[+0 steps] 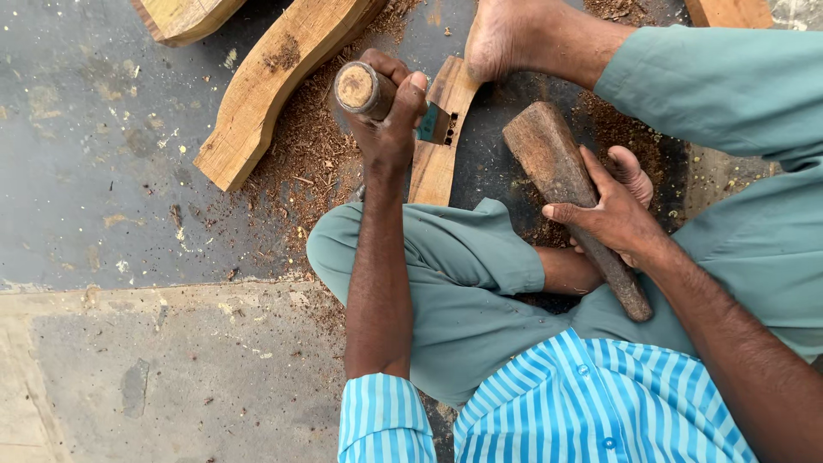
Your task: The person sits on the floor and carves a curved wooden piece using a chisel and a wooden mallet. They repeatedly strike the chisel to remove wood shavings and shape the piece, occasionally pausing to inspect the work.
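Seated on the floor, my left hand (390, 120) was wrapped tight around a wooden-handled chisel (367, 90), its blade set on a small wood piece (435, 163) pinned under my bare foot (501, 43). My right hand (613, 210) gripped a heavy wooden mallet (561, 180), held just beside the piece. Sawdust (309, 163) lay around.

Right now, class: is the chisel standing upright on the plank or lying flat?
Upright. The left hand grips the chisel handle end-on to the camera, with the blade down on the plank. The right hand holds the wooden mallet.
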